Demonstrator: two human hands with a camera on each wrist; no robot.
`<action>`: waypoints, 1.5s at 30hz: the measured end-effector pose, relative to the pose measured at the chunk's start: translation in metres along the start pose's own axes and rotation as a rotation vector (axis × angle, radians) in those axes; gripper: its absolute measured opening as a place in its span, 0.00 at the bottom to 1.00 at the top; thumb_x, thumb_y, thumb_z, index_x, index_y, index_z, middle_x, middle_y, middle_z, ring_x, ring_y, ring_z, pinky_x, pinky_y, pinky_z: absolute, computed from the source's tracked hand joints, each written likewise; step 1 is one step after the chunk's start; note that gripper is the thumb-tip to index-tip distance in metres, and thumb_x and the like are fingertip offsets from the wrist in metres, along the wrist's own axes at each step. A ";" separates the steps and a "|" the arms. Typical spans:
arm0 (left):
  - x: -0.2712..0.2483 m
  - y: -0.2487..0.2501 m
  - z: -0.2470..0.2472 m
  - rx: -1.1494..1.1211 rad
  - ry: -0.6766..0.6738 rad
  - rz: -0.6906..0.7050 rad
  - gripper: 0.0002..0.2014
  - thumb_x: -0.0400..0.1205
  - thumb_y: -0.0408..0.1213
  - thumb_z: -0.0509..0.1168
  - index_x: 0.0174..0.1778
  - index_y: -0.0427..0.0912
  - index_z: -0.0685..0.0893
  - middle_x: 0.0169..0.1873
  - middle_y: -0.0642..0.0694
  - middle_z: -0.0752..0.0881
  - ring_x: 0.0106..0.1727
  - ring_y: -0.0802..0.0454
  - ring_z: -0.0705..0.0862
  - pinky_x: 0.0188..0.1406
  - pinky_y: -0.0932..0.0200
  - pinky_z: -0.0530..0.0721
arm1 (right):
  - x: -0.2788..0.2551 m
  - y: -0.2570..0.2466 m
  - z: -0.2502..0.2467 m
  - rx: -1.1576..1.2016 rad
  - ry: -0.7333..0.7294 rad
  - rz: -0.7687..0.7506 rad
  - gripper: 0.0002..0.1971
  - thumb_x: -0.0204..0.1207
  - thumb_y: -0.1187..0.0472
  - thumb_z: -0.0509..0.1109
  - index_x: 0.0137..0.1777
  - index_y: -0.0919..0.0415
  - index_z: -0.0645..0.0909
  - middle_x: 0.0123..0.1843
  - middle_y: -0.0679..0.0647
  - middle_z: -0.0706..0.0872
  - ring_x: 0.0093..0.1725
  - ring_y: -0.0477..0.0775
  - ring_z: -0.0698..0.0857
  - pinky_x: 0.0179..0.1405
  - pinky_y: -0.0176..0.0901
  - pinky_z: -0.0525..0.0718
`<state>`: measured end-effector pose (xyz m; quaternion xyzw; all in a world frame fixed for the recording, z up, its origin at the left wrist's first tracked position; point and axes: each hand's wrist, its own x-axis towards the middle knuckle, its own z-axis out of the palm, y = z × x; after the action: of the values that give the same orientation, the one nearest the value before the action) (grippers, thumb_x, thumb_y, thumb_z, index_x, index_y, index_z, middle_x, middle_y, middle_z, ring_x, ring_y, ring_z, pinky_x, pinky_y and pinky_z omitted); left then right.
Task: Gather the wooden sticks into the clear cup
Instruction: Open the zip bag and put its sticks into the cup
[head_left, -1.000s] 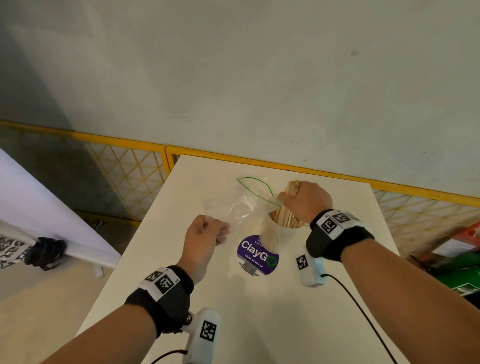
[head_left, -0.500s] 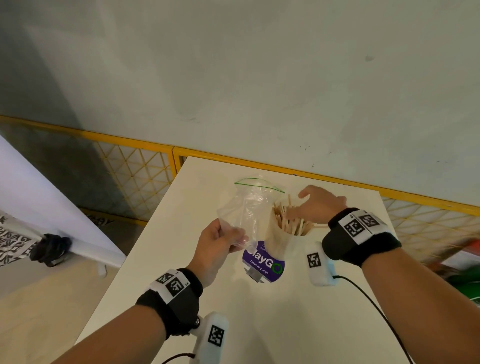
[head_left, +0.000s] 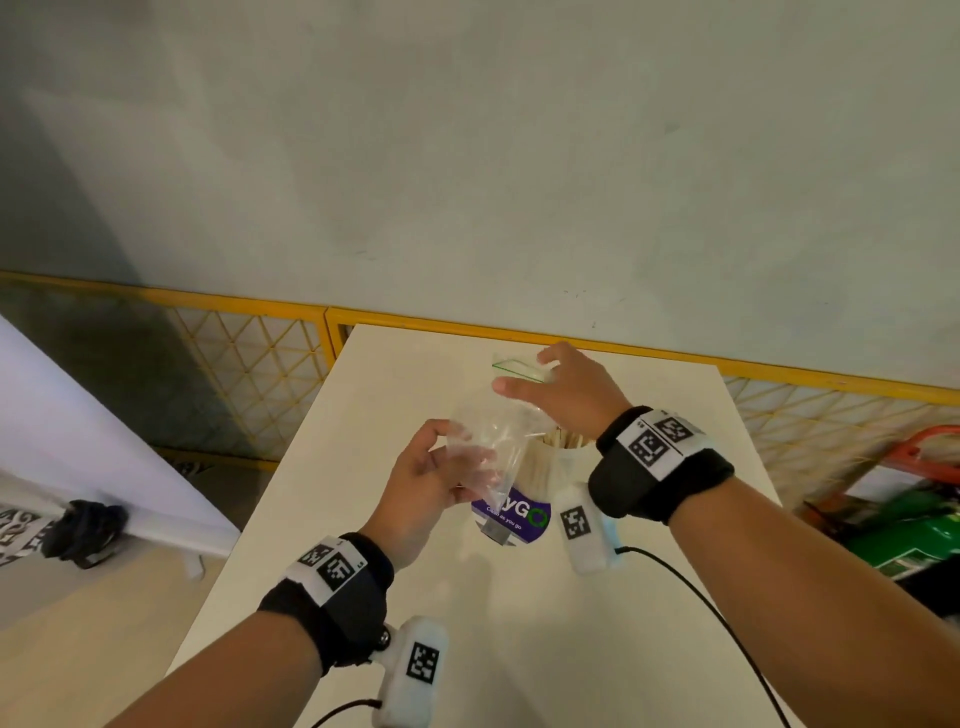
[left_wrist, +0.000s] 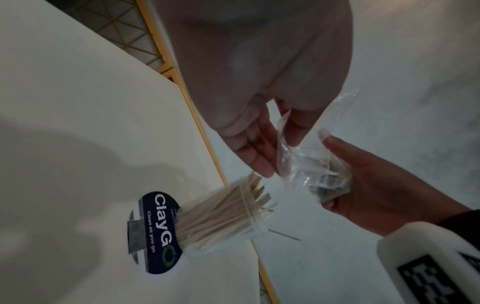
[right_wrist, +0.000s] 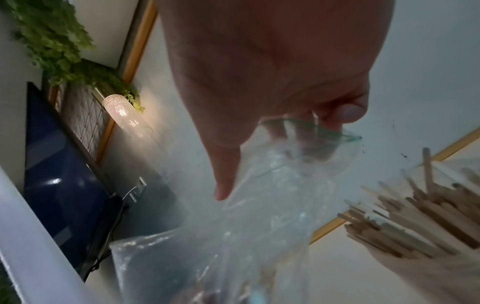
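Observation:
The clear cup (head_left: 543, 470) stands on the white table (head_left: 519, 649), packed with wooden sticks (head_left: 569, 441) that fan above its rim (left_wrist: 249, 224). Just left of it I hold an empty clear plastic bag (head_left: 493, 436) upright over the table. My left hand (head_left: 457, 467) pinches the bag's lower end (left_wrist: 309, 164). Above it, my right hand (head_left: 524, 371) has thumb and fingers round the bag's green-edged mouth (right_wrist: 324, 131). In the right wrist view the sticks (right_wrist: 415, 222) stand close beside that hand. My right wrist hides part of the cup in the head view.
A round purple ClayGo sticker (head_left: 514, 517) lies on the table at the cup's near side. A yellow mesh fence (head_left: 260, 353) runs behind the table's far edge. To the left leans a white board (head_left: 78, 441); green and orange items (head_left: 909, 519) sit at right.
My right hand let go of the stick bundle, which now stands in the cup, and rose to the bag's mouth. My left hand brought the bag's lower end closer to the cup.

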<state>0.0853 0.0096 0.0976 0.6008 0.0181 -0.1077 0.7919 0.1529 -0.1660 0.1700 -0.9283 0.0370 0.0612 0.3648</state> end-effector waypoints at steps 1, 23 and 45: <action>-0.001 0.001 -0.002 -0.018 -0.009 -0.012 0.06 0.84 0.27 0.62 0.47 0.42 0.77 0.48 0.36 0.90 0.45 0.39 0.90 0.42 0.52 0.88 | 0.000 0.001 -0.002 -0.010 0.016 -0.011 0.36 0.61 0.32 0.74 0.62 0.57 0.76 0.57 0.52 0.80 0.53 0.53 0.81 0.49 0.46 0.79; -0.015 0.019 -0.016 0.423 0.111 0.256 0.25 0.72 0.41 0.65 0.67 0.48 0.75 0.63 0.51 0.81 0.66 0.57 0.79 0.57 0.64 0.78 | -0.027 0.012 -0.005 0.033 0.075 -0.384 0.20 0.78 0.42 0.64 0.35 0.58 0.70 0.27 0.49 0.69 0.28 0.49 0.68 0.31 0.41 0.68; -0.029 0.022 -0.049 0.776 0.123 0.253 0.14 0.87 0.51 0.53 0.46 0.44 0.74 0.21 0.43 0.81 0.15 0.49 0.76 0.20 0.59 0.79 | -0.038 0.005 -0.002 -0.048 0.114 -0.323 0.27 0.67 0.31 0.63 0.25 0.55 0.69 0.21 0.48 0.76 0.25 0.52 0.79 0.31 0.42 0.76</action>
<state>0.0663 0.0663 0.1099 0.8577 -0.0504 0.0278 0.5109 0.1144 -0.1700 0.1730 -0.9326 -0.0937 -0.0500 0.3449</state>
